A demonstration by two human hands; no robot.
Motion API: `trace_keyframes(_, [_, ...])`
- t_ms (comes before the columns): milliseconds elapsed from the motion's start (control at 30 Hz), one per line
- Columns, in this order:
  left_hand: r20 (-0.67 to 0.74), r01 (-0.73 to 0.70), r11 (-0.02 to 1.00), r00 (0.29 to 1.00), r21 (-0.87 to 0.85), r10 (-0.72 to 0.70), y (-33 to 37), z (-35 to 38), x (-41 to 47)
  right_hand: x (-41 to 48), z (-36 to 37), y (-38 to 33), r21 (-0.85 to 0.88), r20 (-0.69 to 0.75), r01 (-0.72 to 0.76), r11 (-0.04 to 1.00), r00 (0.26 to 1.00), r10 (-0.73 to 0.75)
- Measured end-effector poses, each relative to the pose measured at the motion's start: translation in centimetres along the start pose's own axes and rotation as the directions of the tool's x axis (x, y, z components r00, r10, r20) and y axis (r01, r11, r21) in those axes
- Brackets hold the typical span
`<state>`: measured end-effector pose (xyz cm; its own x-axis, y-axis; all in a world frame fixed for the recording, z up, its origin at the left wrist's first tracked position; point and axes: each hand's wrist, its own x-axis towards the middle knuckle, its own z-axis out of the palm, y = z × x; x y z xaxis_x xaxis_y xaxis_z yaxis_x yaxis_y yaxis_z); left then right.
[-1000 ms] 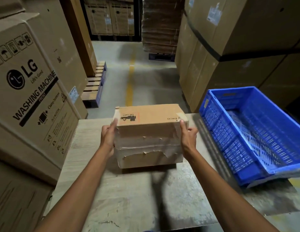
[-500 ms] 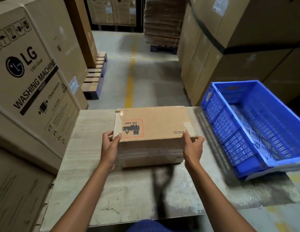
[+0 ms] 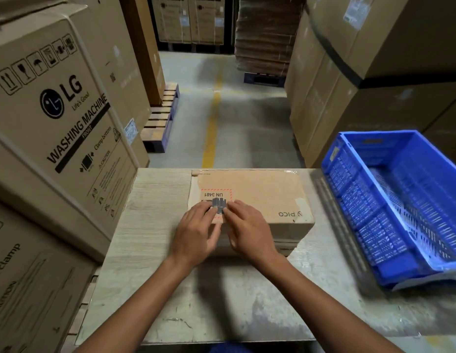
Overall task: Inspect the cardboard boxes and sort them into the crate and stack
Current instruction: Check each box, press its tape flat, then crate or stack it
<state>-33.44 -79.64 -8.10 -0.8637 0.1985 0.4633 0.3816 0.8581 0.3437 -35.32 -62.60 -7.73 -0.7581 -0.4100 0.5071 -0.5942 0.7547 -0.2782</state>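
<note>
Box (image 3: 260,197) lies flat on the desk (image 3: 150,225), at the far edge, roughly 12 o'clock from the person. Top face up; "UN 3481" label with red dashed border near its 9 o'clock side, "PICO" print toward its 4 o'clock corner. Clear tape along the far top edge.

Left hand (image 3: 196,230) and right hand (image 3: 249,230) both rest on the box's near-left part, side by side, fingers loosely spread and laid flat, fingertips meeting at the label. Neither hand closes around anything. Slight blur on the fingers.

Crate (image 3: 389,200), blue, perforated walls, sits at 3 o'clock of the box, apart from it, tilted, overhanging the desk's right edge. Nothing seen inside.

Big carton (image 3: 56,118) marked "LG WASHING MACHINE" stands at 9 o'clock, just beside the desk. Further cartons (image 3: 374,59) at 2 o'clock. Floor (image 3: 234,123) with a yellow line (image 3: 211,128) runs off toward 12 o'clock.
</note>
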Motion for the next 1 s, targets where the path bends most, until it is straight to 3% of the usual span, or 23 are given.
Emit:
trace_keyframes(100, [0.142, 0.015, 0.999, 0.99, 0.051, -0.022, 0.1, -0.6, 0.1, 0.0, 0.0, 0.0, -0.069, 0.039, -0.024, 0.997, 0.999, 0.026])
trace_keyframes(267, [0.235, -0.035, 0.997, 0.972, 0.071, 0.018, 0.6, -3.0, 2.6, 3.3, -1.4, 0.7, -0.175, 0.226, -0.02, 0.984, 0.972, 0.06])
trace_keyframes(467, [0.392, 0.104, 0.991, 0.911, 0.089, -0.131, 0.4, -2.1, 5.3, 5.4, -1.1, 1.3, -0.108, 0.275, -0.1, 0.989, 0.953, 0.127])
trace_keyframes(600, [0.386, 0.173, 0.976, 0.898, 0.13, -0.21, 1.3, -1.5, 5.8, 4.7, -0.3, 1.7, -0.1, 0.238, -0.108, 0.989, 0.963, 0.129])
trace_keyframes(767, [0.357, 0.155, 0.927, 0.891, 0.341, -0.28, 2.4, -1.2, 8.6, 8.3, -1.7, 3.6, -0.122, 0.425, -0.093, 0.988, 0.895, 0.136])
trace_keyframes(867, [0.336, 0.234, 0.913, 0.876, 0.333, -0.347, 3.0, -0.2, 9.4, 7.6, -1.7, 4.6, -0.186, 0.397, -0.105, 0.977, 0.901, 0.172])
trace_keyframes(1000, [0.31, 0.257, 0.905, 0.878, 0.34, -0.366, 2.8, 1.2, 8.4, 6.0, -1.1, 4.5, -0.154, 0.466, -0.135, 0.979, 0.863, 0.192])
